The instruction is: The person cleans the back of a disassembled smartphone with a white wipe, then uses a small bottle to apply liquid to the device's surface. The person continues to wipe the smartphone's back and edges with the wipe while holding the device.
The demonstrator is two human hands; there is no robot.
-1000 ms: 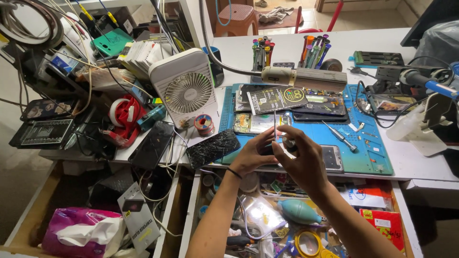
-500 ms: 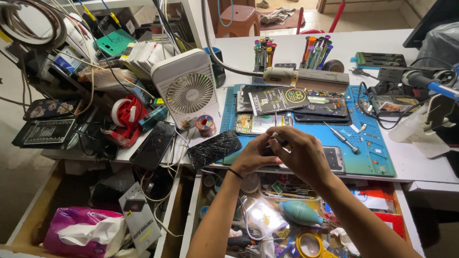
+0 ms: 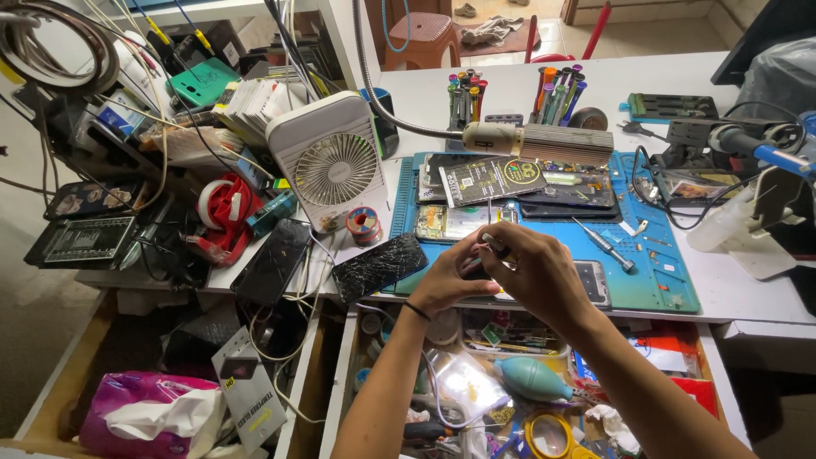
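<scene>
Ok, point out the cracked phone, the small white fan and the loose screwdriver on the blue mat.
cracked phone (image 3: 379, 266), head view, middle of its shattered screen.
small white fan (image 3: 337, 168), head view, hub of its round grille.
screwdriver (image 3: 605, 244), head view, mid-handle, on the blue mat.

Thin metal rod (image 3: 490, 219): upright, pinched between fingertips above blue work mat. Small dark phone part (image 3: 473, 270): gripped below it, mostly hidden by hands, details unclear.

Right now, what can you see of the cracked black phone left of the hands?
The flat black rectangular phone with shattered glass lies face up and tilted diagonally at the white bench's front edge. One corner overlaps the blue work mat. White cracks web its whole dark screen. A thin cable runs by its left end. The left hand is just right of it, not touching.
</scene>
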